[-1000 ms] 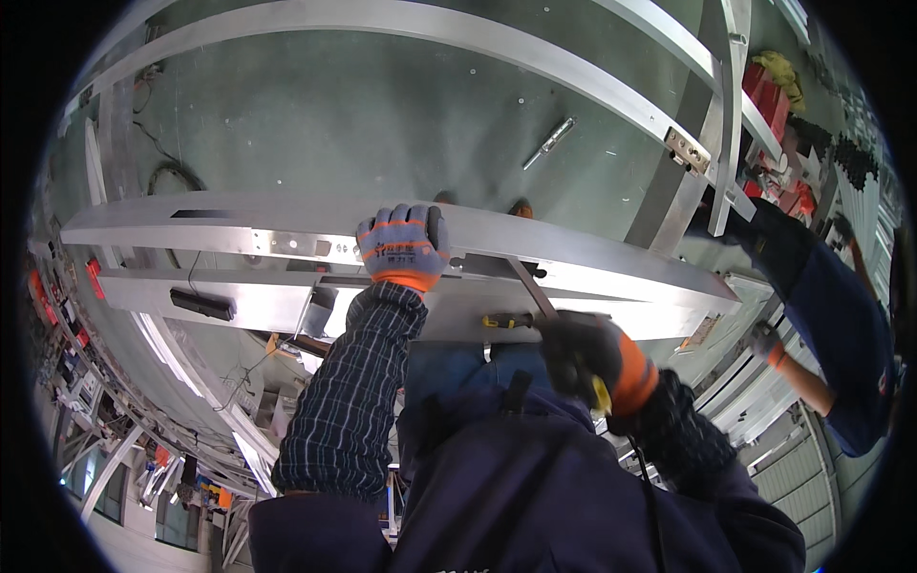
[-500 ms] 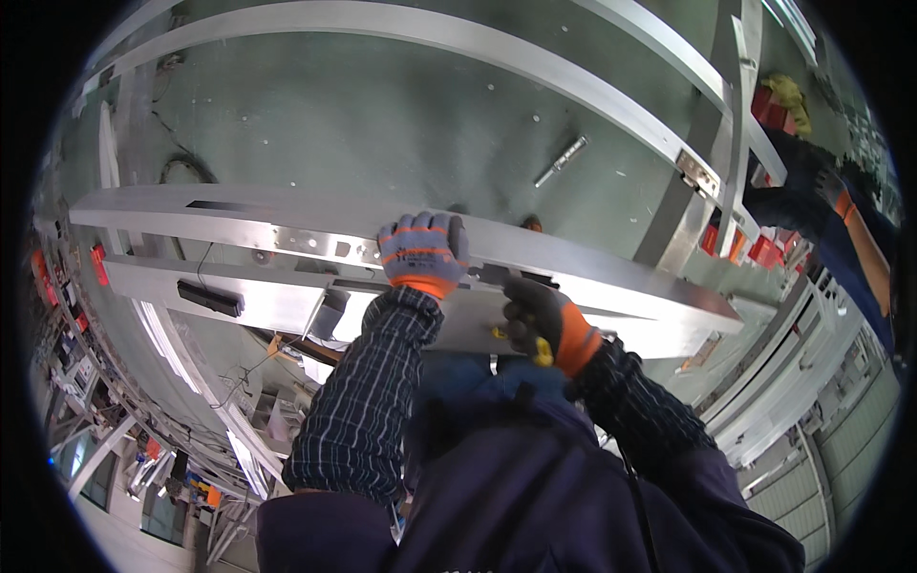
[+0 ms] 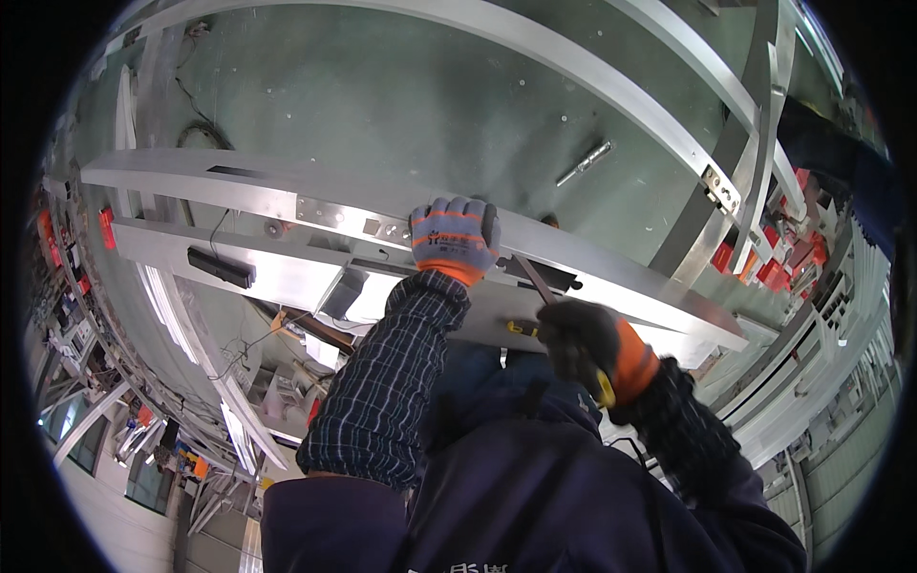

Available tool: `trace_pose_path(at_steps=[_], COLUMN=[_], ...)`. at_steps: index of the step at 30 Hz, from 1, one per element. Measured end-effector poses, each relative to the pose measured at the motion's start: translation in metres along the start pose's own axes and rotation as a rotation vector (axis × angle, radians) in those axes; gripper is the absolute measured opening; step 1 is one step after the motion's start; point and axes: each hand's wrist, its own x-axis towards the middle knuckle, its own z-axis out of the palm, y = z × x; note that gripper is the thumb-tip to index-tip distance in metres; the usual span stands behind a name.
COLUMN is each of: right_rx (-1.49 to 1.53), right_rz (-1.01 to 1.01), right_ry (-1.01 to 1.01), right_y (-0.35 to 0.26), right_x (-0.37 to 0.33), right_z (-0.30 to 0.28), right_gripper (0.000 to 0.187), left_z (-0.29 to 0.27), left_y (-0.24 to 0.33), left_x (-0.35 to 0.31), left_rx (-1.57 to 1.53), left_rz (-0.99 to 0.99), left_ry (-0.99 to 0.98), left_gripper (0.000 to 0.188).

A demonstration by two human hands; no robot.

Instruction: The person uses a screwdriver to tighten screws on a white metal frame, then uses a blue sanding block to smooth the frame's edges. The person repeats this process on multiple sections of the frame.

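Gloved in grey and orange, my left hand [image 3: 455,236] has its fingers folded over the far edge of a long silver metal profile [image 3: 630,272]. My right hand [image 3: 583,349] is closed around a flat file [image 3: 535,278], whose yellow handle end shows below the fist. The file's flat dark blade slants up to a dark cut-out [image 3: 554,279] in the profile, right of my left hand. I cannot tell whether its tip touches the metal. A small yellow-and-black tool [image 3: 522,328] lies near the profile's near side, beside my right hand.
A black box-shaped piece [image 3: 221,267] rests on the near profile to the left. On the green floor lies a silver cylindrical tool [image 3: 585,162]. Curved-looking metal bars [image 3: 535,48] cross the far side. Red parts [image 3: 778,272] and a person's dark sleeve [image 3: 836,138] are at right.
My right hand has moved right and down, and the file's blade now shows. My left hand keeps its hold on the profile. The view has shifted slightly.
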Motion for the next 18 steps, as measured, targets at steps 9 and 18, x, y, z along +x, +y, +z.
trace_pose_path(at_steps=[9,18], right_rx=[0.417,0.529], right_rz=[0.376,0.376], right_ry=[0.139,0.163], right_y=[0.005,0.009], right_x=[-0.034,-0.043], right_z=[-0.008,-0.004], right_gripper=[0.023,0.023], left_z=[0.001,0.002], left_y=[-0.001,0.001], left_x=[-0.004,-0.002], left_rx=[-0.004,-0.011], left_rz=[-0.025,-0.046], left_ry=[-0.012,-0.041], left_gripper=[0.025,0.026])
